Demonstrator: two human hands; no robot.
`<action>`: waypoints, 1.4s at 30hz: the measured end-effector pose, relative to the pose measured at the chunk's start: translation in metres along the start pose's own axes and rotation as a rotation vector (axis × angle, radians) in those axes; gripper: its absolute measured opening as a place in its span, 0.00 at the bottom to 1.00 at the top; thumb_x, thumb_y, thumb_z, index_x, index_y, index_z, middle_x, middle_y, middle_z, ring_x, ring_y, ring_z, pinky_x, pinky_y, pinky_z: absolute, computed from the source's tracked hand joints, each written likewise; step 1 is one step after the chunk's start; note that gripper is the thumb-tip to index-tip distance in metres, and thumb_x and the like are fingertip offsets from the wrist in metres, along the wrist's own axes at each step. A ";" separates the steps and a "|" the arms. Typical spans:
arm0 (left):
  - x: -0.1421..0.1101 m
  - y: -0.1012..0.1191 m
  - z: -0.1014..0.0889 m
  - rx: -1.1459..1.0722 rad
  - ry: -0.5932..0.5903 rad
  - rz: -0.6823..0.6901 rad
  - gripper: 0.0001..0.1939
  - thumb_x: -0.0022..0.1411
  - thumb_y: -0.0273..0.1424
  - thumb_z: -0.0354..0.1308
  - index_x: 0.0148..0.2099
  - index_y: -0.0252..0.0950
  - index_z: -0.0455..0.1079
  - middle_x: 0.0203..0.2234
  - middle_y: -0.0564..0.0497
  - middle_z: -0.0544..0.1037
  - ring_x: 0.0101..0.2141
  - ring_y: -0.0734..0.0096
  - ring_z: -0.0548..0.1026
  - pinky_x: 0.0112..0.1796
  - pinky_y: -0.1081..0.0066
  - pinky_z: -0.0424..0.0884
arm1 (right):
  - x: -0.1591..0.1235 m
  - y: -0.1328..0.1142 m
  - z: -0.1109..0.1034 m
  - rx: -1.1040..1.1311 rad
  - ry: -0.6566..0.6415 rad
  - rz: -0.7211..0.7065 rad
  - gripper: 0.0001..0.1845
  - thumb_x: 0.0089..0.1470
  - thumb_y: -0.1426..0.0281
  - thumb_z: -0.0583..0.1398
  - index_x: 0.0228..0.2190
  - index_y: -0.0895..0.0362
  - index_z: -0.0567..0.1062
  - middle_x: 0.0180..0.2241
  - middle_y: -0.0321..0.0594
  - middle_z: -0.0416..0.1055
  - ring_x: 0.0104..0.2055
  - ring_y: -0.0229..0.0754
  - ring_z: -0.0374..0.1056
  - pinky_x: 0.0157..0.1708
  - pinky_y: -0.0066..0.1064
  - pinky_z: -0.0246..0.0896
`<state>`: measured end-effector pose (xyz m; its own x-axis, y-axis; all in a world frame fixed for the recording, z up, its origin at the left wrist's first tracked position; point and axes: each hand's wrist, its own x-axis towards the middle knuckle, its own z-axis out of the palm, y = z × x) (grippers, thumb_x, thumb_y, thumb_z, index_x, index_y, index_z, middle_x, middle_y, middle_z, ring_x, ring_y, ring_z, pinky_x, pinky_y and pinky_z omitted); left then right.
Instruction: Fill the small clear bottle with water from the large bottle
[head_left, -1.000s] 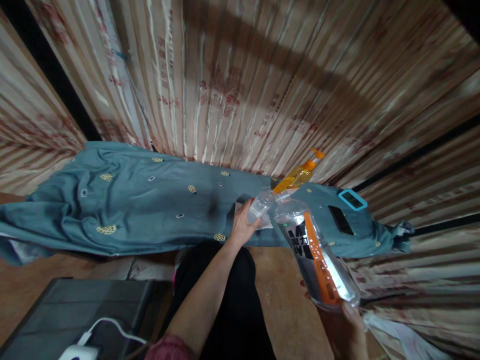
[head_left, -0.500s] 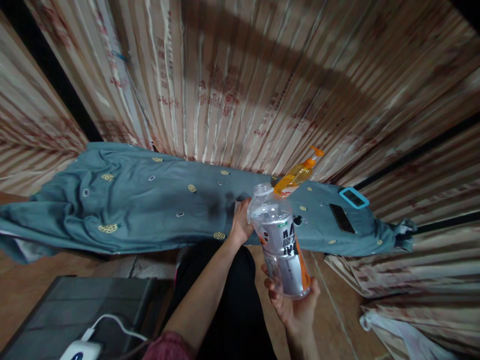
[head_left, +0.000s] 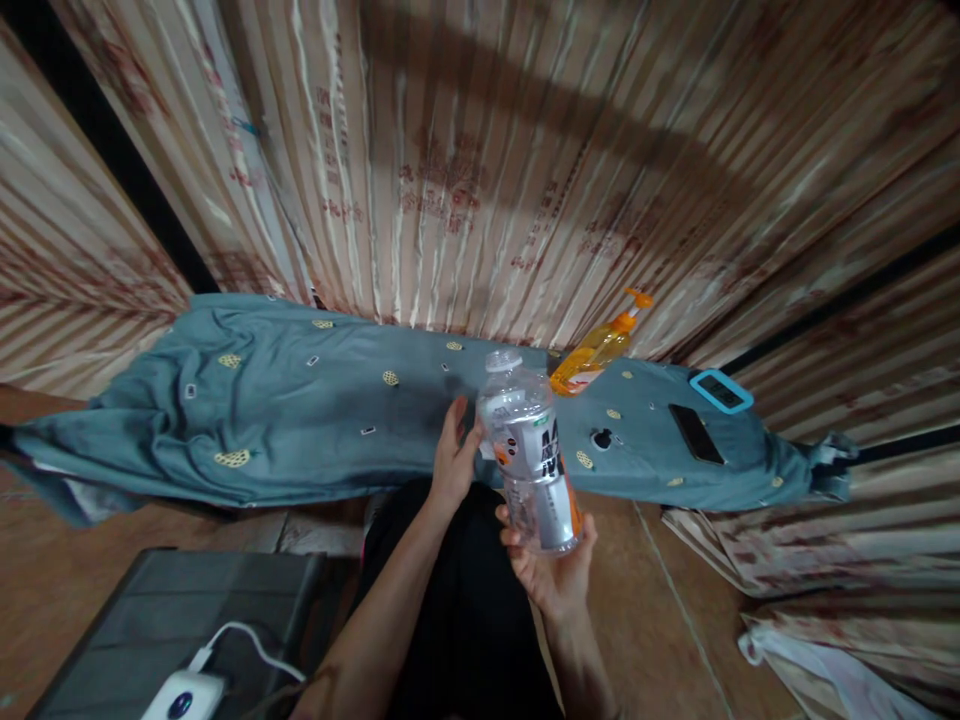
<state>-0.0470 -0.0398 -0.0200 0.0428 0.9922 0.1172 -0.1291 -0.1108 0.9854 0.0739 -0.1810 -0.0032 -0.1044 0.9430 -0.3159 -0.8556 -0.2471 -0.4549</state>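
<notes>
My right hand (head_left: 551,575) is wrapped round the lower end of a large clear plastic bottle (head_left: 536,455) with a silver and orange label. The bottle is tilted, its neck pointing away from me over the cloth. My left hand (head_left: 454,460) is close to the bottle's left side, fingers and thumb apart, with nothing visible in it. A bit of white paper shows between that hand and the bottle. The small clear bottle seen before is hidden or cannot be told apart behind the large one. An orange pump bottle (head_left: 596,350) stands just beyond.
A teal patterned cloth (head_left: 330,400) covers the narrow table. A dark phone (head_left: 697,434) and a blue-framed digital timer (head_left: 721,391) are at its right end. Pleated curtains (head_left: 450,260) hang behind and beside it. A white device with a cable (head_left: 184,695) is at lower left.
The large bottle has come from the right to the middle, and its neck no longer meets the small clear bottle. My left hand has loosened from the small bottle and shifted left.
</notes>
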 end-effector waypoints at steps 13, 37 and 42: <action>-0.027 0.038 -0.045 -0.209 0.071 -0.120 0.31 0.47 0.48 0.73 0.48 0.39 0.66 0.40 0.49 0.83 0.40 0.61 0.82 0.42 0.62 0.80 | 0.071 0.039 0.013 -0.146 -0.123 0.079 0.33 0.62 0.43 0.58 0.51 0.58 0.74 0.42 0.44 0.78 0.35 0.39 0.75 0.34 0.34 0.73; 0.098 0.006 -0.086 0.346 0.342 0.031 0.41 0.42 0.27 0.73 0.58 0.38 0.62 0.46 0.46 0.80 0.46 0.57 0.81 0.51 0.58 0.75 | -0.031 0.030 -0.034 -0.471 0.350 -0.094 0.33 0.43 0.48 0.74 0.48 0.51 0.79 0.44 0.46 0.81 0.34 0.43 0.80 0.32 0.33 0.74; 0.096 0.001 -0.092 0.301 0.346 0.083 0.55 0.40 0.26 0.74 0.69 0.40 0.52 0.68 0.38 0.65 0.67 0.52 0.65 0.68 0.56 0.59 | -0.030 0.027 -0.046 -0.494 0.378 -0.116 0.33 0.45 0.49 0.73 0.50 0.51 0.78 0.45 0.46 0.81 0.35 0.44 0.80 0.34 0.34 0.74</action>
<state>-0.1342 0.0604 -0.0190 -0.2948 0.9345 0.1996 0.1776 -0.1517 0.9723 0.0775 -0.2262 -0.0447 0.2386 0.8481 -0.4731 -0.5063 -0.3071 -0.8058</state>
